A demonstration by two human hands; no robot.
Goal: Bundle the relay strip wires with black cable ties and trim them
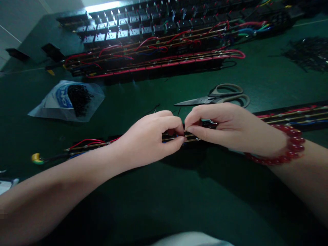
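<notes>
A long black strip with brass rods and red and blue wires (294, 118) runs across the table beneath both hands. My left hand (159, 135) is closed in a pinch over its middle, thumb and forefinger nearly together. Facing it, my right hand (217, 124) also pinches, its fingertips almost touching the left ones. What lies between the fingertips is too small to make out. Thin dark strands show just above the fingers. Scissors with grey handles (215, 97) lie right behind my right hand, tips pointing left. A yellow-and-green end piece (37, 158) sits at the strip's left end.
Rows of black socket strips with red wires (143, 44) stretch along the back of the green table (164, 201). A clear bag holding thin black pieces (69, 100) lies at left. A heap of thin black strands (309, 53) is at far right.
</notes>
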